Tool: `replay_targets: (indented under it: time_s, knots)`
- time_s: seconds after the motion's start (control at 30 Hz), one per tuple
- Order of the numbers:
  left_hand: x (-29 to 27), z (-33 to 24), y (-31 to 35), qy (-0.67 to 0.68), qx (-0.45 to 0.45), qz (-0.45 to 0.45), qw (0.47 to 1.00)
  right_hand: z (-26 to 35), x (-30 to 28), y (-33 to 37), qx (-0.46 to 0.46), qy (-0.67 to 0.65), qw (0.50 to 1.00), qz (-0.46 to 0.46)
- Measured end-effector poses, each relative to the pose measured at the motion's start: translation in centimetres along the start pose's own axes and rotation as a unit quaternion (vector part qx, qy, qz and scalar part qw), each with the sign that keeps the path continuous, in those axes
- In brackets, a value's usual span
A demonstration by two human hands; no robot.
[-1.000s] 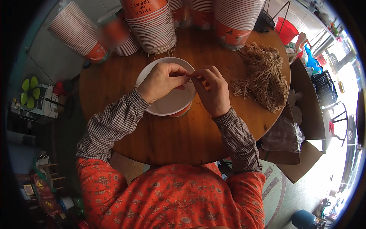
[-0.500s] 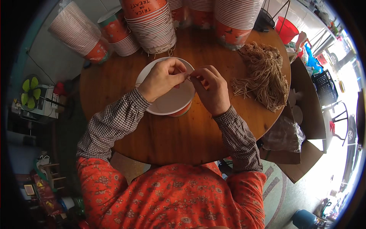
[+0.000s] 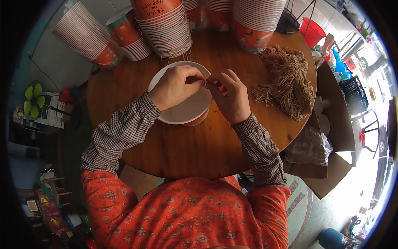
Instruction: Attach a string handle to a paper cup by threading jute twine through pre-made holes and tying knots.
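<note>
An orange paper bucket [image 3: 182, 113] with a white inside and white rim stands on the table in front of me. My left hand [image 3: 174, 87] is closed over its upper left part, thumb and forefinger pinched together. Facing it at the right edge of the bucket, my right hand [image 3: 230, 94] is closed too, its fingertips almost touching the left ones. Between the fingertips shows a tiny bit of thin pale cord, mostly hidden by the fingers. A loose heap of tan cords [image 3: 288, 83] lies to the right of my right hand.
Round wooden table [image 3: 166, 153]. Along its far edge stand a tall stack of orange buckets [image 3: 166, 37], a plastic-wrapped stack [image 3: 257, 25] and a leaning stack [image 3: 85, 35]. An open cardboard box [image 3: 338, 112] is beside the table at right; a green-bladed fan [image 3: 34, 98] is at far left.
My left hand has shifted slightly down and left, its fingers drawn closer together. The right hand stays nearly in place, still pinching. The bucket and cord heap have not moved.
</note>
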State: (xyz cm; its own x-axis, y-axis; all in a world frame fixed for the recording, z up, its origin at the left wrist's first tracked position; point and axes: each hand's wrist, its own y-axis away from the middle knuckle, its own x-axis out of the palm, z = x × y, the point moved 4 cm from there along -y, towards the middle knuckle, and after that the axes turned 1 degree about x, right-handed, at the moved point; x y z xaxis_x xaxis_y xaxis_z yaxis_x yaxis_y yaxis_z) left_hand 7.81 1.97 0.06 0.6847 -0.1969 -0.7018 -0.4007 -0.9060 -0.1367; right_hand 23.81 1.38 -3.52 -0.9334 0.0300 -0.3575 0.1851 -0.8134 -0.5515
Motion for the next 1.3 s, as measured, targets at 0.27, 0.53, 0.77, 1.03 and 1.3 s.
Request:
replay_targets:
  time_s: [0.27, 0.53, 0.77, 1.03, 1.3]
  knots:
    - [-0.3, -0.3, -0.3, -0.064, 0.056, -0.045, 0.995, 0.2, -0.2, -0.1, -0.005, 0.009, 1.0, -0.012]
    - [0.2, 1.7, -0.6, 0.226, -0.185, 0.066, 0.954, 0.7, -0.6, 1.1, -0.065, 0.095, 0.993, -0.022]
    - [1.1, 2.0, -0.4, 0.338, -0.206, 0.064, 0.916, 0.8, 0.1, 1.4, -0.081, 0.136, 0.985, -0.067]
    - [1.6, 1.5, -0.2, 0.398, -0.198, 0.046, 0.895, 1.6, -0.1, 1.5, -0.062, 0.152, 0.984, -0.064]
    - [1.9, 2.4, 0.0, 0.47, -0.228, 0.061, 0.85, 1.3, -0.4, 1.6, -0.043, 0.125, 0.987, -0.087]
